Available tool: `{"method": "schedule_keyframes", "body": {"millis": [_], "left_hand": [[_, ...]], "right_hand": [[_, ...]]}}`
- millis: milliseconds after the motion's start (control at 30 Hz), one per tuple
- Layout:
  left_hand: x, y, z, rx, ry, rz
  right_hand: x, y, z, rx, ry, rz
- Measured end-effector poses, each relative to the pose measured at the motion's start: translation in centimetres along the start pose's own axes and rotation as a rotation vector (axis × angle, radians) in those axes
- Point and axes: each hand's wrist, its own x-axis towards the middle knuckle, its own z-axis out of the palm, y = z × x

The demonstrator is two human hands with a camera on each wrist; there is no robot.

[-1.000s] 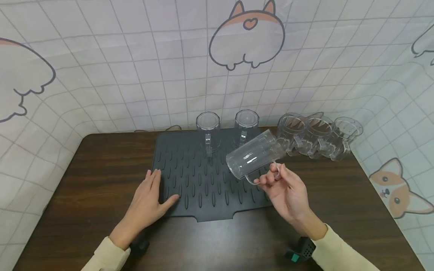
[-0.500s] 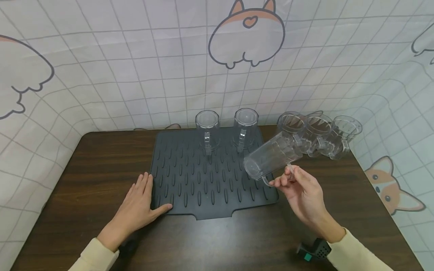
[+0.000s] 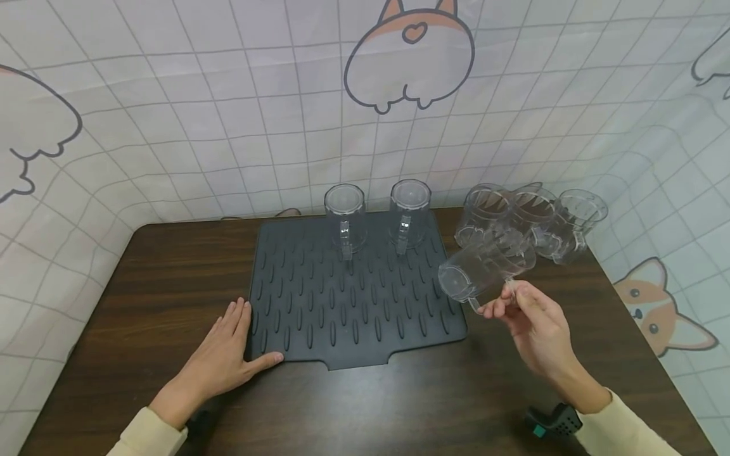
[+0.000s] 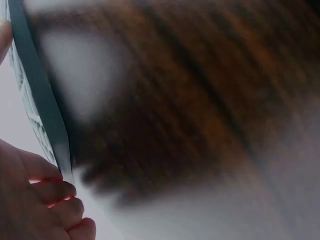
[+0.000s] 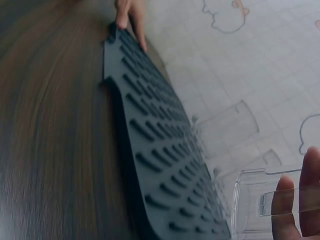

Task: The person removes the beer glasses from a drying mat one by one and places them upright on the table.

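Note:
My right hand [image 3: 538, 329] pinches the handle of a clear glass mug [image 3: 470, 272], held tilted on its side over the right edge of a dark grey ridged drying mat [image 3: 342, 351]. In the right wrist view, two fingers [image 5: 283, 205] show in front of the mug's clear wall [image 5: 245, 200]. At the mat's front left corner rests my left hand [image 3: 213, 358], fingers straight along the side edge and thumb on the front edge. The left wrist view shows its fingertips [image 4: 62, 192] right at the mat's edge [image 4: 47, 105].
Two clear mugs, one at left [image 3: 345, 218] and one at right [image 3: 410, 212], stand on the back of the mat, handles toward me. Several more mugs [image 3: 578, 218] cluster at the table's back right. A tiled-pattern curtain [image 3: 228, 126] hangs behind the dark wooden table [image 3: 171, 272].
The right hand has carried the mug rightward from over the mat toward the clustered mugs. The left hand and the mat's left side have shifted slightly left and down in view.

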Motion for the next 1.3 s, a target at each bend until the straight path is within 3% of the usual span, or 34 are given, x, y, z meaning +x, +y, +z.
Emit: {"method": "schedule_keyframes", "body": {"millis": [400, 800, 1300], "left_hand": [[0.5, -0.1, -0.1, 0.041, -0.010, 0.025], [0.4, 0.0, 0.5, 0.056, -0.034, 0.041], [0.1, 0.1, 0.1, 0.074, -0.039, 0.049]], "right_hand": [[-1.1, -0.4, -2.4, -0.045, -0.016, -0.128], [-4.0, -1.3, -5.2, -0.076, 0.033, -0.134], [-6.8, -2.7, -9.6, -0.149, 0.066, -0.169]]}}
